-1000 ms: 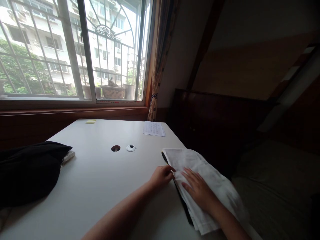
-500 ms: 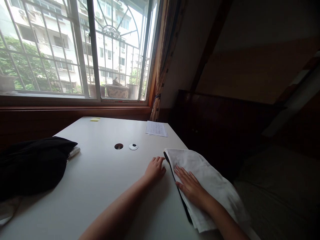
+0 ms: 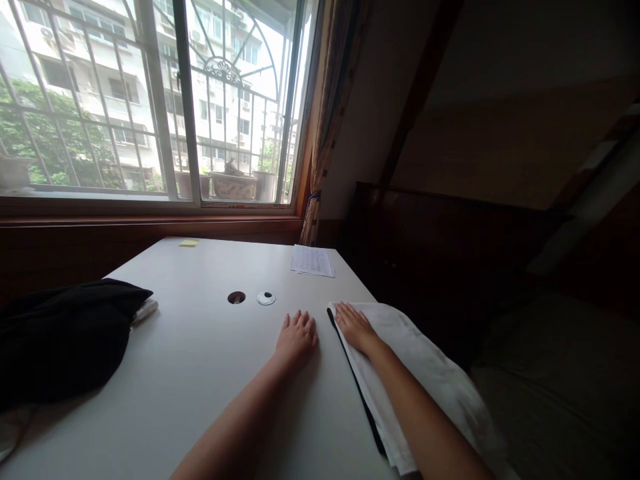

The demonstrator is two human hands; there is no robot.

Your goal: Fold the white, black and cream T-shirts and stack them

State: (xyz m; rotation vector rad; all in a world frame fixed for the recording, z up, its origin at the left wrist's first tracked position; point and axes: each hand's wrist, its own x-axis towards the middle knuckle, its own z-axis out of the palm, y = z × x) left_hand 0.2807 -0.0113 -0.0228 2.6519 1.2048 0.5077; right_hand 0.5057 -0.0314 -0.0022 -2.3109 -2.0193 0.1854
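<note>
A white cloth (image 3: 400, 333) with a black strip along its left edge lies folded at the right side of the white table (image 3: 200, 387). Flat on the cloth's far left corner rests my right hand (image 3: 356, 328), fingers stretched out. My left hand (image 3: 297, 339) is on the bare tabletop just left of the cloth, apart from it, its fingers extended and holding nothing. The cloth's right part reaches over the table's right edge, and my right forearm covers some of its near part.
A heap of black cloth (image 3: 70, 333) with some white fabric lies at the left. Farther back are a round hole (image 3: 237, 298), a white round cap (image 3: 266, 299), printed paper sheets (image 3: 313, 261) and a yellow sticky note (image 3: 189, 243). A barred window (image 3: 240, 113) is beyond the table.
My right hand has slid away from me to the cloth's far left corner. My left hand has drawn back leftward from the cloth's edge onto the table. The cloth has hardly moved.
</note>
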